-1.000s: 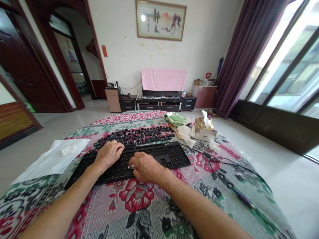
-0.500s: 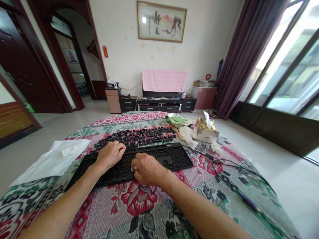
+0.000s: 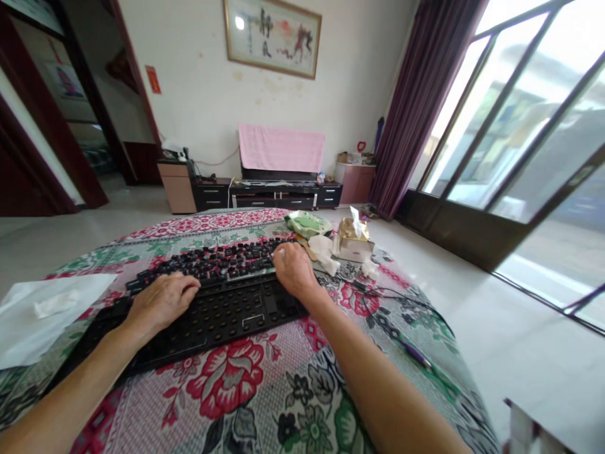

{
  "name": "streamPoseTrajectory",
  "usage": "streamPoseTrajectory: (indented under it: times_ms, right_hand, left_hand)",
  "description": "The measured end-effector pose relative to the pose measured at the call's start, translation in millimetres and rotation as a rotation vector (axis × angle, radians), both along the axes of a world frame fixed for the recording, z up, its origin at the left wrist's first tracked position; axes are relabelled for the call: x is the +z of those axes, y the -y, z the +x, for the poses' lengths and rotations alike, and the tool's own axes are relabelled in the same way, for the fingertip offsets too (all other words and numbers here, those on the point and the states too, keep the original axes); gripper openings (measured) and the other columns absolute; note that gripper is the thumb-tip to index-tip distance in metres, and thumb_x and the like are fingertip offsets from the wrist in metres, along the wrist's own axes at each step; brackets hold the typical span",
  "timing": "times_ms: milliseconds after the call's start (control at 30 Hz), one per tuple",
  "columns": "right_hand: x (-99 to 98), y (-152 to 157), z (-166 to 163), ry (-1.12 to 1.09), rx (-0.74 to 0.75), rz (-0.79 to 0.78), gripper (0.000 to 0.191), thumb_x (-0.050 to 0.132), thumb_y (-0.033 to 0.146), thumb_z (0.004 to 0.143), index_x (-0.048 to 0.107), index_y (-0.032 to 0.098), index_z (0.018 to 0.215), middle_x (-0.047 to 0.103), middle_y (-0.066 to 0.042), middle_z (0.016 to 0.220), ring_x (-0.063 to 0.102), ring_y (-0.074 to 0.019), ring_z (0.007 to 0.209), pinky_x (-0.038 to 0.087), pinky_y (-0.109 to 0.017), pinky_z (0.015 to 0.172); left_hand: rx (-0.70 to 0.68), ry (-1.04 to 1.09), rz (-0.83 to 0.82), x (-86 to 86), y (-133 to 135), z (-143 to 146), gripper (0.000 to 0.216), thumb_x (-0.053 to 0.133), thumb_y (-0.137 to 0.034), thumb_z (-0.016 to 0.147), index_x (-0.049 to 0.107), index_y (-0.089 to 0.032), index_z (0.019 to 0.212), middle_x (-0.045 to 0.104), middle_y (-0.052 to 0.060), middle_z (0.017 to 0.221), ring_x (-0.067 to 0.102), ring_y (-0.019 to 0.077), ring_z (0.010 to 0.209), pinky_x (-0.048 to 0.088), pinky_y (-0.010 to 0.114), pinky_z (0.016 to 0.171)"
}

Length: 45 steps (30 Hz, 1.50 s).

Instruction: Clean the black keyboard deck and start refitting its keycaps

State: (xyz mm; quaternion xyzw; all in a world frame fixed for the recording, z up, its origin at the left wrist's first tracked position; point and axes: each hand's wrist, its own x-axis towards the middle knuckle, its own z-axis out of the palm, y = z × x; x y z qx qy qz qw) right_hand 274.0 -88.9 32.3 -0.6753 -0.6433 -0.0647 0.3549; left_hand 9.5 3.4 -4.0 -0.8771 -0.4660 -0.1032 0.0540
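Observation:
A black keyboard point(image 3: 212, 321) with its keycaps off lies on the flowered tablecloth, rows of bare key posts showing. Along its far side spreads a pile of loose black keycaps point(image 3: 222, 260). My left hand point(image 3: 163, 301) rests on the left part of the keyboard, fingers curled over toward its far edge and partly hidden. Over the keyboard's far right corner is my right hand point(image 3: 293, 268), closed, with a bit of white tissue point(image 3: 282, 252) showing at its fingers.
White paper with a crumpled tissue point(image 3: 57, 304) lies left. Right of the keycaps are a green packet point(image 3: 308, 222), crumpled tissues point(image 3: 324, 252) and a tissue box point(image 3: 354, 243). A black cable point(image 3: 401, 294) and a purple-handled tool point(image 3: 416, 354) lie at the right.
My right hand has moved from the middle of the keyboard to its far right corner. My left hand stays on the keyboard's left part. The camera has turned right.

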Motion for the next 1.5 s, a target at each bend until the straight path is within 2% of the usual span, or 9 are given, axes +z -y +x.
streamPoseTrajectory:
  times_ms: [100,333,533,800,867,933,1033,1100,1500]
  right_hand:
    - [8.4,3.4,48.7,-0.028,-0.317,-0.034,0.025,0.039,0.017,0.084,0.062,0.014,0.093,0.061,-0.013,0.095,0.056,-0.0211,0.090,0.040,-0.029,0.082]
    - [-10.3,11.0,127.5,-0.044,-0.564,-0.134,0.031,0.042,0.018,0.078,0.067,0.019,0.096,0.063,-0.010,0.103,0.057,-0.0236,0.093,0.040,-0.033,0.082]
    - [-24.3,8.7,138.9,-0.025,-0.601,-0.169,0.038,0.052,0.021,0.071,0.064,0.019,0.107,0.060,-0.012,0.112,0.055,-0.0254,0.102,0.039,-0.034,0.086]
    - [-14.0,9.9,119.7,0.011,-0.571,-0.234,0.032,0.050,0.021,0.073,0.067,0.016,0.100,0.062,-0.014,0.103,0.057,-0.0269,0.096,0.040,-0.038,0.084]
    - [-10.7,5.2,102.9,0.051,-0.491,-0.115,0.030,0.048,0.020,0.076,0.067,0.015,0.098,0.063,-0.014,0.102,0.057,-0.0254,0.094,0.041,-0.037,0.084]
    - [-11.1,-1.6,81.2,0.073,-0.264,-0.032,0.027,0.047,0.019,0.078,0.067,0.016,0.095,0.064,-0.011,0.097,0.058,-0.0219,0.091,0.042,-0.034,0.084]
    - [-19.2,-10.9,48.6,0.102,0.188,-0.072,0.020,0.054,0.022,0.076,0.067,0.019,0.090,0.066,-0.006,0.091,0.059,-0.0193,0.088,0.043,-0.031,0.083]
    - [-26.8,-14.6,33.8,0.118,0.337,-0.107,0.019,0.058,0.023,0.074,0.066,0.019,0.091,0.066,-0.006,0.092,0.059,-0.0194,0.088,0.044,-0.032,0.083]
    - [-39.0,-22.3,30.3,0.120,0.483,-0.041,0.012,0.054,0.021,0.078,0.066,0.020,0.081,0.065,-0.005,0.086,0.059,-0.0182,0.083,0.046,-0.033,0.080]
  left_hand:
    - [0.000,0.005,0.004,0.7,1.4,0.6,0.033,0.036,-0.034,0.082,0.066,-0.023,0.090,0.064,0.006,0.087,0.059,0.0235,0.082,0.042,0.032,0.077]
    - [0.031,0.014,0.013,2.0,3.5,3.1,0.032,0.037,-0.033,0.081,0.066,-0.025,0.087,0.063,0.004,0.086,0.059,0.0213,0.082,0.042,0.030,0.077]
    - [0.042,0.000,0.004,1.7,3.8,3.1,0.030,0.037,-0.034,0.082,0.066,-0.026,0.089,0.063,0.003,0.085,0.058,0.0204,0.083,0.041,0.028,0.075]
    - [0.049,0.013,0.004,3.1,6.3,4.1,0.029,0.038,-0.033,0.083,0.066,-0.026,0.088,0.062,0.003,0.085,0.056,0.0202,0.082,0.041,0.028,0.073]
    - [0.065,0.004,0.004,4.2,8.3,5.2,0.029,0.039,-0.034,0.084,0.066,-0.026,0.089,0.062,0.003,0.086,0.056,0.0200,0.083,0.041,0.028,0.073]
    - [0.092,0.011,-0.006,5.3,10.7,6.4,0.027,0.039,-0.033,0.084,0.066,-0.027,0.088,0.061,0.002,0.087,0.055,0.0191,0.085,0.041,0.027,0.072]
    - [0.113,0.047,0.000,6.2,14.3,8.0,0.027,0.039,-0.032,0.085,0.066,-0.028,0.088,0.061,0.002,0.088,0.054,0.0189,0.089,0.041,0.027,0.075]
    - [0.131,0.067,-0.003,6.0,16.0,8.7,0.026,0.041,-0.031,0.085,0.066,-0.027,0.089,0.061,0.002,0.090,0.054,0.0184,0.090,0.042,0.026,0.076]
    - [0.122,0.106,0.049,3.2,18.2,12.8,0.025,0.042,-0.026,0.086,0.067,-0.024,0.084,0.060,0.003,0.085,0.052,0.0178,0.086,0.041,0.026,0.079]
